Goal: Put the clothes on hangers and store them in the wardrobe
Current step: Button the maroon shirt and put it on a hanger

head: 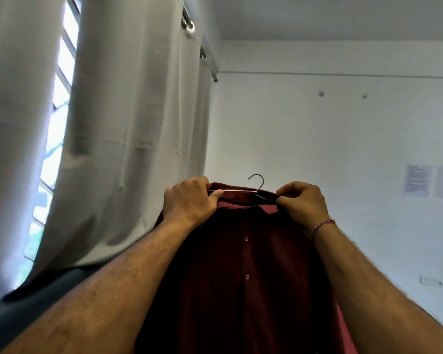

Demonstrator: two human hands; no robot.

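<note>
A dark red buttoned shirt [243,272] hangs in front of me, held up at chest height. A thin metal wire hanger [256,186] sits in its collar, with the hook poking up above the fabric. My left hand [189,200] grips the shirt's left shoulder together with the hanger's wire arm. My right hand [301,203] pinches the collar and shoulder on the right side. The lower part of the shirt runs out of the frame. No wardrobe is in view.
Grey curtains [128,129] hang on a rail at the left, with a bright barred window [54,123] between them. A white wall [317,139] stands ahead, with papers [417,180] stuck on it at the right. A dark surface [36,300] lies at lower left.
</note>
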